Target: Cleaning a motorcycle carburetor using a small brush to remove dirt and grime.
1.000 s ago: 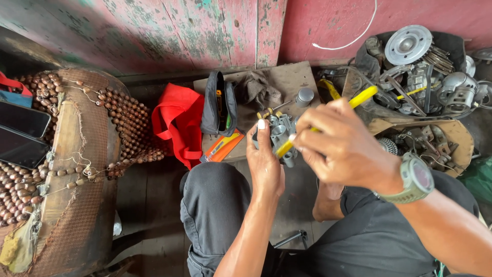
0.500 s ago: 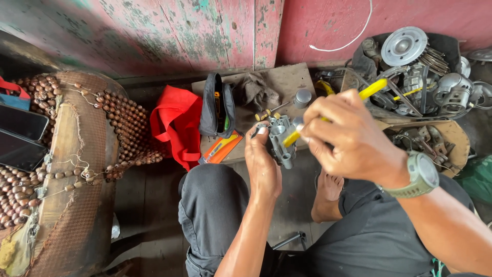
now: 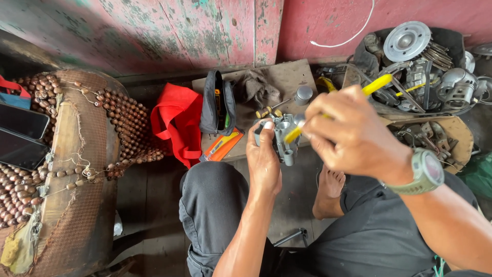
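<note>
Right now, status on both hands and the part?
Left hand grips grey metal part. Right hand holds yellow-handled screwdriver, tip at part. Nothing between.

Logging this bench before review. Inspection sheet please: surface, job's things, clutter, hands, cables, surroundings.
Surface: worn wooden board on a dark floor.
Job's things: grey metal part; yellow-handled screwdriver, tip at the part.
Clutter: red cloth, black pouch, orange tool, grey rag, tray of metal scrap parts.
Hands: left hand grips the part; right hand grips the screwdriver.
Cables: white wire on the wall.
Surroundings: peeling red wall, beaded seat cover, two phones.
</note>
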